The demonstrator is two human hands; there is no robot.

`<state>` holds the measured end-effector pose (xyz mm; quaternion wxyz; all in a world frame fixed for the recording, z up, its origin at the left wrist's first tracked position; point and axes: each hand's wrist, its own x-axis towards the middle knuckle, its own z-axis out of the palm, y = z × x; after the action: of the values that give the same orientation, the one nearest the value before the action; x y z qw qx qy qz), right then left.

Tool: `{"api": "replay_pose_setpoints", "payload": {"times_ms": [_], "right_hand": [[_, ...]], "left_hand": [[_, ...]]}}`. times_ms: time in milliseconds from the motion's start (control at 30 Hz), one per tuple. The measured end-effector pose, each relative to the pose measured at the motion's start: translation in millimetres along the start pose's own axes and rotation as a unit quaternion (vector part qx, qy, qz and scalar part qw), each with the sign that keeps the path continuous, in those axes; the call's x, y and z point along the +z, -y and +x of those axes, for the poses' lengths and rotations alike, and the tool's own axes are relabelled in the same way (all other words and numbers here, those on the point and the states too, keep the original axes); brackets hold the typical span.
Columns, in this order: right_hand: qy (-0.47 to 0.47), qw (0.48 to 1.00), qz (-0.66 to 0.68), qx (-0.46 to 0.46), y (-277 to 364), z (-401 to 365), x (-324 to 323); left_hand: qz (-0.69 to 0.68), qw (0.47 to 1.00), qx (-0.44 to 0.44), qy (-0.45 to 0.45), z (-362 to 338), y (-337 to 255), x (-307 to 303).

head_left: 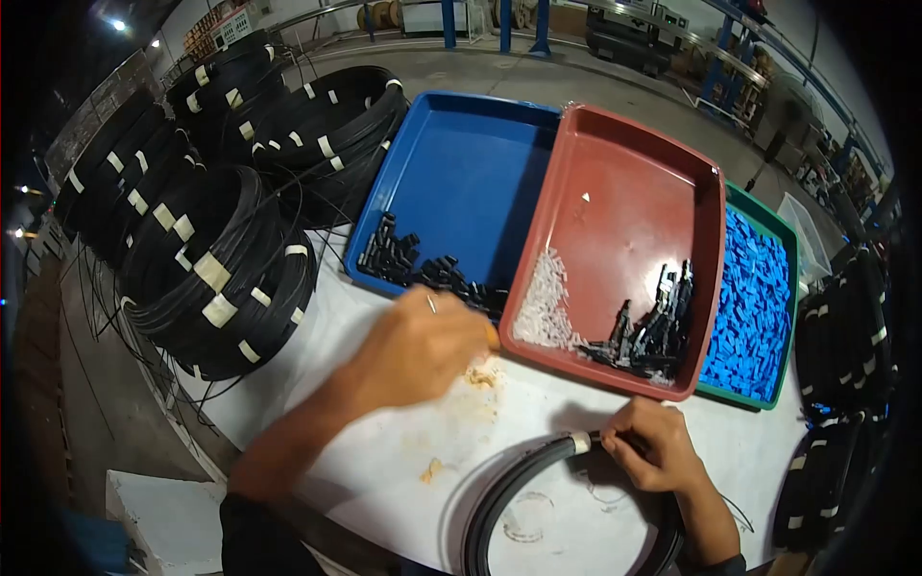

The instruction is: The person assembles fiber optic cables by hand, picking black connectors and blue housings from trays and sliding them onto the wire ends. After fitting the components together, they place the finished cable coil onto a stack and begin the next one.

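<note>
My left hand (418, 346), ringed and a little blurred, is curled above the white table, beside the near left corner of the red tray (622, 221). Its fingertips are largely hidden, so anything pinched in them cannot be made out. At the lower right, my right hand (655, 446) has its thumb and fingers closed on a coil of black cable (490, 504), beside a piece of pale tape (581, 443). The coil lies on the table. In the red tray are small clear plastic pieces (544, 305) and black connector-like parts (663, 322).
A blue tray (471, 163) with black parts (423, 264) stands left of the red one. On the right, a green tray (793, 288) holds small blue pieces (747, 307). Taped cable coils (216, 288) are stacked at left, and more coils (845, 336) at right.
</note>
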<state>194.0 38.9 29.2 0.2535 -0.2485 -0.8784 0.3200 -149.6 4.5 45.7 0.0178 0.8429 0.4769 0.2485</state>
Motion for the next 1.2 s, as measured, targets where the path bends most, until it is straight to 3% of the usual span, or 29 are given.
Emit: {"api": "replay_pose_setpoints", "payload": {"times_ms": [100,167,267,367,567,733,867,933,1000,1067,1133,1200], "right_hand": [[0.003,1.000,0.008,0.015,2,-1,0],[-0.003,0.999,0.009,0.041,0,-1,-1],[-0.011,0.999,0.004,0.030,-1,0,0],[-0.014,0.999,0.008,0.039,0,0,1],[-0.016,0.998,0.006,0.053,2,0,0],[-0.058,0.998,0.016,0.021,-3,-3,-1],[-0.054,0.998,-0.006,0.034,10,-11,-13],[-0.073,0.992,-0.013,0.103,22,-14,-19],[-0.130,0.982,-0.061,0.121,23,-20,-20],[-0.192,0.970,-0.079,0.124,15,-32,-19],[-0.282,0.943,-0.027,0.176,4,-45,-8],[-0.312,0.941,-0.004,0.130,-10,-54,-1]], "left_hand": [[0.002,0.998,-0.067,-0.008,27,71,-12],[0.006,1.000,-0.006,-0.023,33,89,-4],[0.059,0.997,0.045,-0.007,36,92,11],[0.096,0.993,0.035,0.056,38,88,17],[0.091,0.993,0.019,0.066,50,86,14],[0.035,0.998,0.045,0.004,52,85,10],[-0.040,0.994,-0.005,-0.105,60,51,0],[-0.091,0.990,-0.022,-0.108,63,28,-7],[-0.166,0.978,-0.056,-0.112,65,6,-10],[-0.242,0.965,-0.028,-0.100,60,-6,11],[-0.524,0.845,-0.070,-0.077,58,-32,36],[-0.545,0.833,-0.093,-0.035,61,-59,64]]}}
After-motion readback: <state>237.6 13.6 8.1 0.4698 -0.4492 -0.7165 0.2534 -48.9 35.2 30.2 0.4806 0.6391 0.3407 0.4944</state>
